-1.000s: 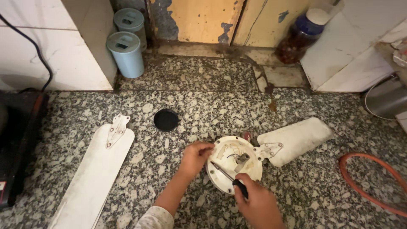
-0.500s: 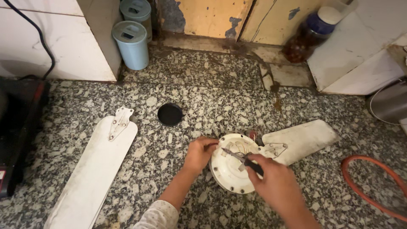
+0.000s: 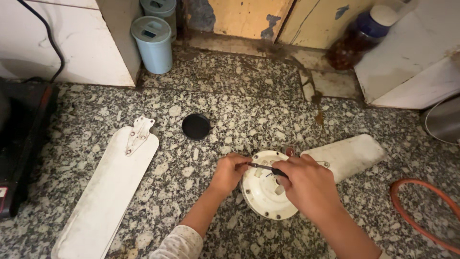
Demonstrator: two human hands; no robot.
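A round white fan motor housing lies on the speckled granite floor, with one white fan blade still joined to its right side. My right hand rests over the housing and grips a black-handled screwdriver whose thin shaft points left. My left hand pinches at the housing's left rim, right where the screwdriver tip ends. A second, detached white fan blade with a metal bracket lies to the left.
A small black round cap lies on the floor above the housing. Two pale blue lidded canisters and a brown jar stand by the back wall. An orange hose curves at the right; a black appliance sits at the left edge.
My right hand has moved up and left over the housing, turning the screwdriver from a diagonal to nearly level, tip toward my left hand. The view has shifted slightly.
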